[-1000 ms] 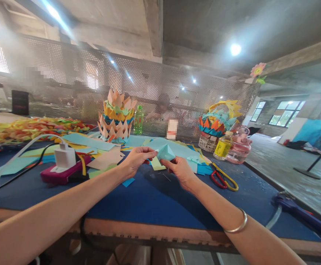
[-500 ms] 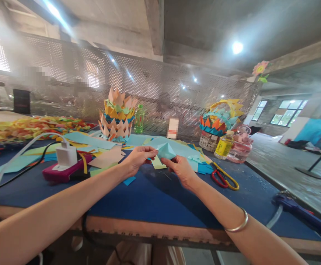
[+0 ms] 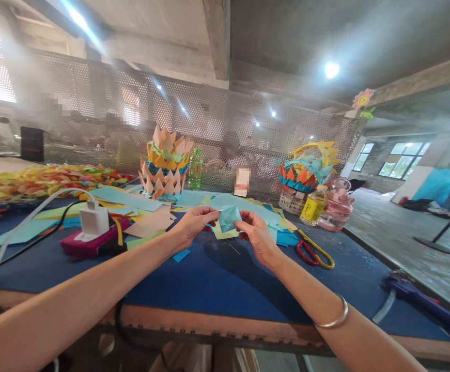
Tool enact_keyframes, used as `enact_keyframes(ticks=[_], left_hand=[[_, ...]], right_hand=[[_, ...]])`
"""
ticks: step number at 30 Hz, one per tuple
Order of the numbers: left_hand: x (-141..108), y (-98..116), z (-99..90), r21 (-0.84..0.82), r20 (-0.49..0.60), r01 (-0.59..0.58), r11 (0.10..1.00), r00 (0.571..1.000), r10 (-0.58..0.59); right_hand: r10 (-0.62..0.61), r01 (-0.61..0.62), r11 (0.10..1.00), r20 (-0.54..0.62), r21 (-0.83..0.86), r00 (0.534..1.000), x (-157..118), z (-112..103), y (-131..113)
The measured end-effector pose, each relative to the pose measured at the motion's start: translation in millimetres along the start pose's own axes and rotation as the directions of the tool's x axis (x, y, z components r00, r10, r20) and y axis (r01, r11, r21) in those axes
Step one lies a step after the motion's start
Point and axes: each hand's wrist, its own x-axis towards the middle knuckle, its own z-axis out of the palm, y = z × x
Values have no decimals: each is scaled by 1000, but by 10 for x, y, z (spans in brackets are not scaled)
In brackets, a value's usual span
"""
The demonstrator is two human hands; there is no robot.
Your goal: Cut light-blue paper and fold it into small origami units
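A small folded piece of light-blue paper (image 3: 230, 219) is held up between my two hands, above the blue tabletop. My left hand (image 3: 198, 222) pinches its left edge between thumb and fingers. On the opposite edge, the thumb and fingertips of my right hand (image 3: 256, 233) grip the paper. Creases run across its face. Beyond it lie light-blue sheets (image 3: 213, 199) and other coloured paper. To the right of my right hand rest scissors (image 3: 314, 251) with red and yellow handles.
A purple power strip (image 3: 78, 247) with a white charger (image 3: 94, 219) stands left. Folded-paper baskets (image 3: 165, 178) stand at the back. A yellow-labelled bottle (image 3: 313, 205) and a pink jug (image 3: 336, 209) are right. A blue glue gun (image 3: 422, 299) lies near the right edge.
The folded paper has been turned, so a flatter, squarer face shows. My right hand's fingers have shifted up along its right edge. My left hand has barely moved.
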Motion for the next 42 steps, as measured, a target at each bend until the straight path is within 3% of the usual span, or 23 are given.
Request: enact_keyframes(ticks=[7,15,24,30,34,37,39,42], left_hand=[[-17,-15,15,-15,118,53,999,992,-50],[-37,-14,7,20,289,125,992,949,-126],[-30,-13,13,36,266,105,994,958,-111],[-19,-6,-6,37,209,73,997,975,-79],[-18,-4,-4,69,195,74,995,977,-86],[-22,2,5,88,187,69,994,979,-85],[-25,6,7,101,176,65,993,981,-82],[-26,3,3,114,167,56,992,983,-74]], right_hand=[[-24,23,1000,-38,-22,999,20,3,28],[-67,66,998,-24,-9,997,45,-2,77],[-89,89,995,2,-33,996,44,-3,93],[-187,178,979,-95,-95,978,24,-26,48],[-429,378,873,-115,-309,896,11,-59,13],[-572,498,700,16,-511,820,5,-71,14],[-592,533,613,109,-583,799,10,-75,33],[-556,532,575,180,-622,811,34,-85,83]])
